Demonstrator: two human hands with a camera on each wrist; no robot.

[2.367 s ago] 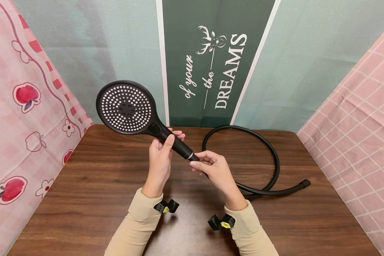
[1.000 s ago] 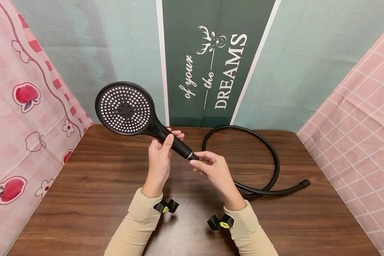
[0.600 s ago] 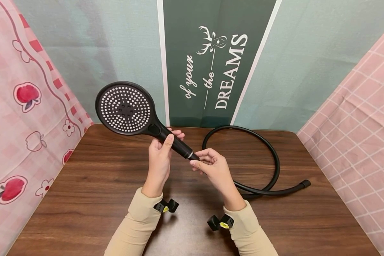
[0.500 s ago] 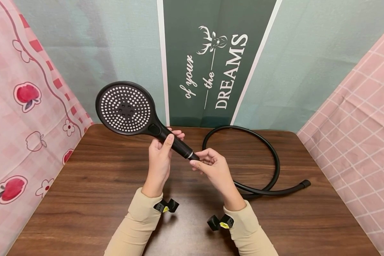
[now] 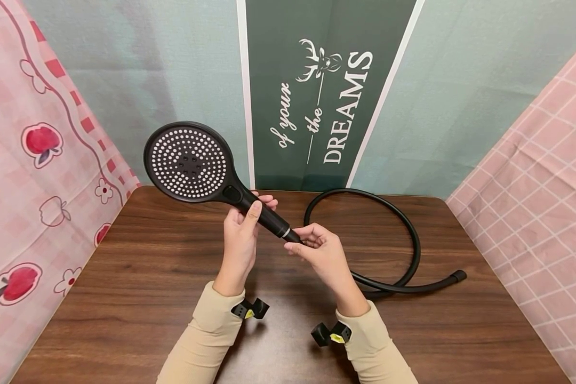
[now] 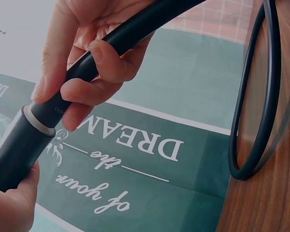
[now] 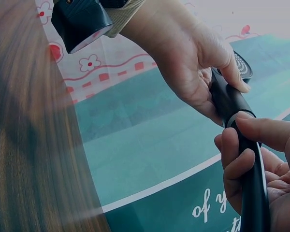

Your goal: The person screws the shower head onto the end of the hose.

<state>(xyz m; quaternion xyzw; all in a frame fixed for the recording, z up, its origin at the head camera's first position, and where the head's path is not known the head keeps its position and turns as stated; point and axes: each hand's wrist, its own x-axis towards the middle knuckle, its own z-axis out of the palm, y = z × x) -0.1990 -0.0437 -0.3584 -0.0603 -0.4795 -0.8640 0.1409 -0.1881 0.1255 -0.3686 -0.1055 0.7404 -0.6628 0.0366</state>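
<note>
A black handheld shower head (image 5: 189, 161) with pale nozzles is held tilted above the table, its face toward the head camera. My left hand (image 5: 240, 237) grips its handle, thumb on the front and fingers behind. At the handle's lower end, my right hand (image 5: 321, 253) pinches the connector (image 6: 53, 106) of a black shower hose (image 5: 415, 245). A thin silver ring (image 6: 37, 123) shows between connector and handle, which meet in line. In the right wrist view, the right fingers (image 7: 239, 166) curl round the hose end. How far the connector is threaded cannot be seen.
The hose loops over the back right of the wooden table (image 5: 125, 298), its free end (image 5: 457, 276) lying to the right. Curtains stand at the back and both sides. A small black camera sits on each wrist.
The right fingers have shifted slightly on the connector, and a little more of it shows. The shower head, left hand and loose hose stay practically still.
</note>
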